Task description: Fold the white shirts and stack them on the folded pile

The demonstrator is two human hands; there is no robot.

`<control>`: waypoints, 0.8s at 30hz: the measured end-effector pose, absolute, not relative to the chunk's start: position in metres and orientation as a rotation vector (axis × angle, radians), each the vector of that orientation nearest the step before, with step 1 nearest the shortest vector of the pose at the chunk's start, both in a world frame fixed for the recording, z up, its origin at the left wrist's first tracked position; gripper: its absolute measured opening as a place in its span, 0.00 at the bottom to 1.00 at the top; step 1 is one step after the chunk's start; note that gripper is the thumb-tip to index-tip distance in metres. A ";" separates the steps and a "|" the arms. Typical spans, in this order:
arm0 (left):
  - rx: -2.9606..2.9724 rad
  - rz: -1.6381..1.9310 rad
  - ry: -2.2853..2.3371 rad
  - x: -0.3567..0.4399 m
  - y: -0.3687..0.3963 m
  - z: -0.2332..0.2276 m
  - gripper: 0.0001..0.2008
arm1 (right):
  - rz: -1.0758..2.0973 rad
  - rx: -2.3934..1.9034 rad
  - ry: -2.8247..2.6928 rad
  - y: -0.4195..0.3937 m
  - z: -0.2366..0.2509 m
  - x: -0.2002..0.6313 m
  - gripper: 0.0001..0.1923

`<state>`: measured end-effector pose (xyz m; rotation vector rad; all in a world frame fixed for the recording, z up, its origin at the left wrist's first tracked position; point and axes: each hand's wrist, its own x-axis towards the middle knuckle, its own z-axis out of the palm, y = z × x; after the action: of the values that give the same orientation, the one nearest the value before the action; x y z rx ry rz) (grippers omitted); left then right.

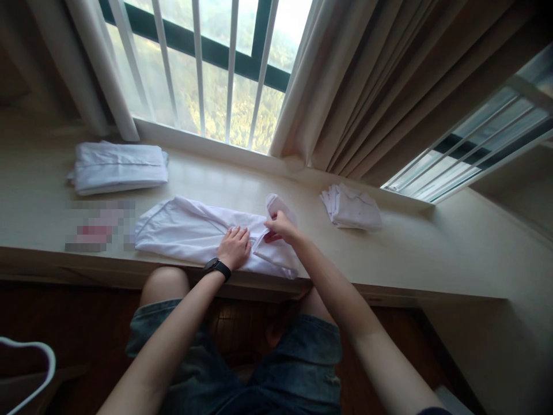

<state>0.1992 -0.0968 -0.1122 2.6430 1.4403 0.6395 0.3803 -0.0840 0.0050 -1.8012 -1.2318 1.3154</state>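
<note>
A white shirt [185, 226] lies folded lengthwise on the pale ledge, its long side near the front edge. My left hand [234, 248], with a black watch on the wrist, rests flat on the middle of the shirt, fingers stretched out. At the shirt's right end, my right hand [281, 227] pinches a piece of the cloth near what looks like the collar, which stands up a little. The tips of the right fingers are partly hidden by the fabric.
A folded white garment [121, 167] lies at the back left of the ledge [207, 193]. Another small white folded cloth [352, 207] sits to the right. Behind are a barred window [216, 75] and beige curtains [345, 86]. A white hanger-like curve [49, 360] shows at lower left.
</note>
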 end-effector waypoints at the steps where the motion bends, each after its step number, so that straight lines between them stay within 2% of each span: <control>1: 2.654 0.606 1.421 0.198 -0.097 -0.111 0.25 | 1.313 -1.849 -1.260 -0.081 -0.006 0.368 0.20; 7: 2.646 0.585 1.376 0.193 -0.098 -0.106 0.25 | 1.315 -1.975 -1.379 -0.070 -0.050 0.342 0.21; 11: 2.608 0.656 1.336 0.194 -0.097 -0.109 0.24 | 1.188 -1.934 -1.404 -0.067 -0.054 0.343 0.23; 14: 2.472 0.803 1.385 0.196 -0.092 -0.113 0.19 | 1.167 -1.829 -1.616 -0.072 -0.052 0.344 0.21; 17: 2.255 0.973 1.504 0.195 -0.088 -0.114 0.19 | 0.944 -1.660 -1.844 -0.091 -0.052 0.348 0.14; 19: 2.164 1.027 1.520 0.192 -0.086 -0.112 0.19 | 0.713 -1.564 -1.918 -0.114 -0.053 0.353 0.15; 21: 2.155 1.051 1.466 0.189 -0.087 -0.108 0.21 | 0.586 -1.451 -2.039 -0.141 -0.058 0.360 0.20; 24: 2.274 0.990 1.331 0.187 -0.089 -0.105 0.24 | 0.422 -1.387 -2.295 -0.182 -0.069 0.369 0.38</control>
<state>0.1869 -0.0892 -0.1048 2.2741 1.3307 0.9900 0.3693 -0.1819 -0.0686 -1.3874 -2.2948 0.4223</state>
